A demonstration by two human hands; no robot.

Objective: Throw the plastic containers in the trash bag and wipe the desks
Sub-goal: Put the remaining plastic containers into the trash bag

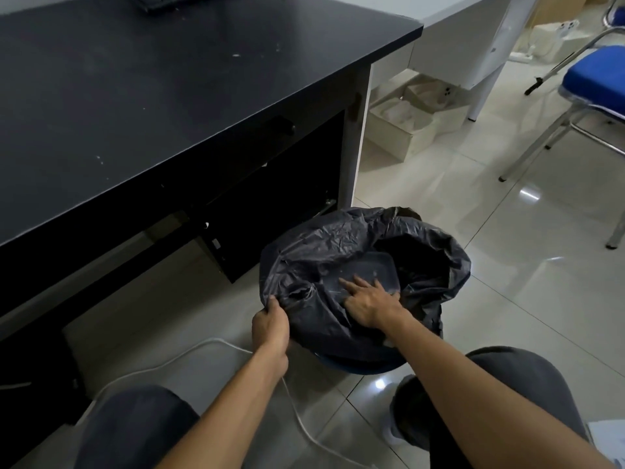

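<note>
A black trash bag (338, 245) lines a bin on the floor beside the black desk (152, 96). My left hand (270, 324) grips the bag's near rim. Inside the bag lies a clear plastic container (372, 265), flat and slightly tilted. My right hand (367, 299) reaches into the bag, its straight fingers pressing on the container's top. The desk surface carries small pale crumbs and specks.
A keyboard's edge (162, 1) shows at the desk's back. A white cable (203, 350) runs across the tiled floor near my knees. Cream boxes (402, 126) sit under a white desk (473, 45) at right. A blue chair (595, 79) stands at far right.
</note>
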